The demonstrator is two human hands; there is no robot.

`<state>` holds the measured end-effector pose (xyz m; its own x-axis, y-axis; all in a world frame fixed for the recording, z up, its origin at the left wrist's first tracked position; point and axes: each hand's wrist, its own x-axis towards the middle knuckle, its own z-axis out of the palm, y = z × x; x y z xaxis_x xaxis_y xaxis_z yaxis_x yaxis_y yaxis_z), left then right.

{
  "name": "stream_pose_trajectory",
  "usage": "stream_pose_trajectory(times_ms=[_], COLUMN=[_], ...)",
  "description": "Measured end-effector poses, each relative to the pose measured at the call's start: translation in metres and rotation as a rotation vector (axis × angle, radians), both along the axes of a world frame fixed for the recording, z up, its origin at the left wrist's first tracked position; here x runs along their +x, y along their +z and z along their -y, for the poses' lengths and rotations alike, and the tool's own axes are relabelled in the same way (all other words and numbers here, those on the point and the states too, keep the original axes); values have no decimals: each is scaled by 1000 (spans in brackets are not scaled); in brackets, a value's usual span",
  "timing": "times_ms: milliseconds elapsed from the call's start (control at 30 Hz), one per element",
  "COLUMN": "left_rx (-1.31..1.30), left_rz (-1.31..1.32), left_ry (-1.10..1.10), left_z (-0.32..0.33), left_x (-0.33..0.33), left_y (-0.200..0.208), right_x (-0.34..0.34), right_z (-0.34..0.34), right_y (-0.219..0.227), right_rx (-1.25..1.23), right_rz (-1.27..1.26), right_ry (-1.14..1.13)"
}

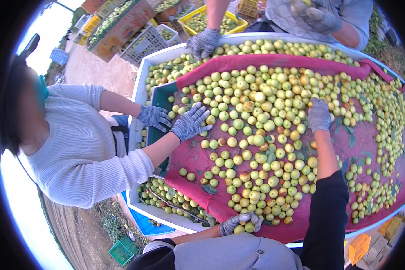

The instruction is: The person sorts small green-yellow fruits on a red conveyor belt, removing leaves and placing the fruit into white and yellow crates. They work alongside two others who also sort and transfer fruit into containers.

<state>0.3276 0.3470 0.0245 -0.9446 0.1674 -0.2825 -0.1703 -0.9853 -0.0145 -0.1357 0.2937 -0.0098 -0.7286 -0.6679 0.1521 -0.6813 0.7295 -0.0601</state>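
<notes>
Small round green fruit, jujubes by their look, some with brown-red patches, lie in a wide heap (261, 139) on a red cloth (202, 166). My left hand (240, 220), in a grey glove, is at the near edge of the cloth, fingers curled round a few jujubes (240, 229). My right hand (319, 115), gloved too, reaches into the right of the heap. Its fingers are bunched and bent down among the fruit, with a reddish jujube beside their tips. What it grips, if anything, is hidden under it.
At left a co-worker's two gloved hands (189, 122) rest by a green chute (159, 108). Across the table another person's glove (203, 43) touches its white rim (144, 74). More jujubes fill the side troughs. Crates (148, 45) and a yellow basket (238, 27) stand behind.
</notes>
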Motion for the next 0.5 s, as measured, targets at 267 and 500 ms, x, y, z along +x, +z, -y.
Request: stream_pose_trajectory(times_ms=[267, 500], left_rx=[110, 98], left_rz=[103, 94], left_ry=[-55, -95], left_z=[-6, 3], left_x=[3, 5], left_y=[-10, -1], right_x=[8, 160], right_z=[-7, -94], right_y=[27, 77], right_rx=[325, -437], right_rz=[232, 548], right_ry=[-5, 174])
